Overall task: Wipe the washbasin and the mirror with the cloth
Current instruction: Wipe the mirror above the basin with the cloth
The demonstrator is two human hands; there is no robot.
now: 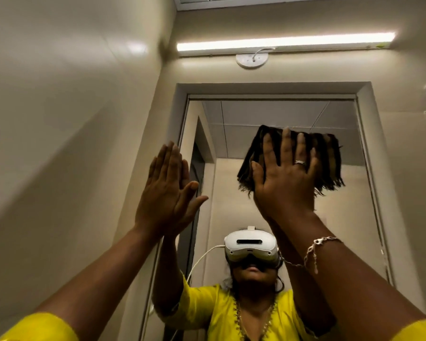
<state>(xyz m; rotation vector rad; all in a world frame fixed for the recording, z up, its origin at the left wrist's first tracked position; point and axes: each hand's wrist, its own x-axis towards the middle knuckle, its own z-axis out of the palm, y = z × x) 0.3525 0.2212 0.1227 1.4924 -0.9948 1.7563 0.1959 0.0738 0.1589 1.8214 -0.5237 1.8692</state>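
Up high, the right hand presses the dark cloth flat on the mirror — fingers straight, no grip curled round it. The left hand lies flat on the glass too — fingers straight, holding nothing.

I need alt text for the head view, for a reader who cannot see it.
A right hand presses a dark folded cloth flat against a wall mirror, fingers spread. The left hand is held open at the mirror's left edge. A lit tube light is mounted above.

Washroom: framed mirror under tube light (glossy walls).
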